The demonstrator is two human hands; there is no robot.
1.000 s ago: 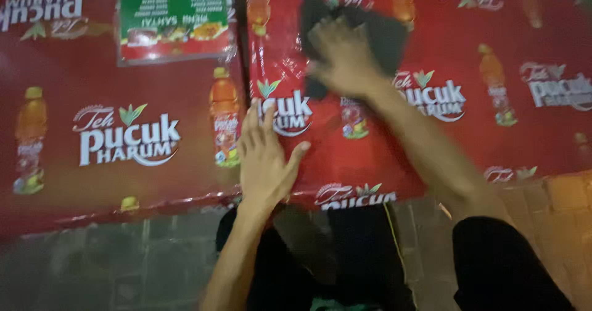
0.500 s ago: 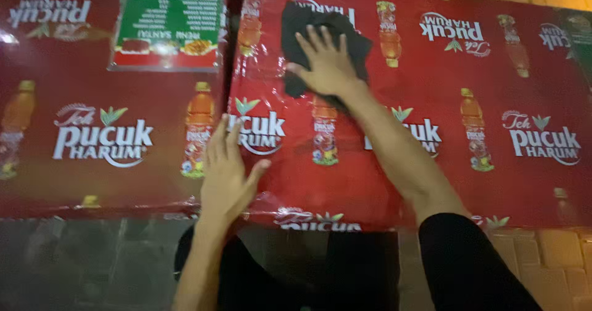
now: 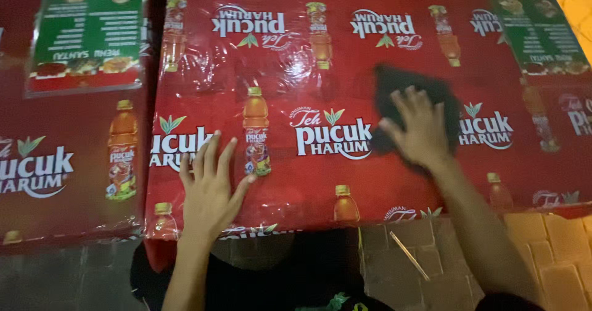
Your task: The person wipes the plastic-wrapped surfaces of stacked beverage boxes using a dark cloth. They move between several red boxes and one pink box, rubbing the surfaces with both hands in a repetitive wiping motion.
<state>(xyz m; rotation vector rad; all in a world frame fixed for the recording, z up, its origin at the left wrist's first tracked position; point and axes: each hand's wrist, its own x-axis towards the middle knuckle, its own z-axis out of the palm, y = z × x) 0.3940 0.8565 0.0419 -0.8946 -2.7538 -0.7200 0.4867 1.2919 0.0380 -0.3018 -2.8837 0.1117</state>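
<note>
My right hand (image 3: 420,129) presses flat on a dark cloth (image 3: 393,89) lying on a red table (image 3: 345,181) covered with glossy plastic printed with bottle pictures. The cloth sits right of the table's middle, and its lower part is hidden under the hand. My left hand (image 3: 208,187) rests flat with fingers spread on the table's near left edge and holds nothing.
A second red table (image 3: 68,181) stands close on the left with a green laminated menu card (image 3: 86,33) on it. Another green card (image 3: 542,36) lies at the far right corner. Below the near edge are paving stones (image 3: 555,249) and a thin stick (image 3: 409,255).
My right hand has slid the dark cloth from the table's far middle toward the right and nearer to me. The left hand stays planted on the near edge.
</note>
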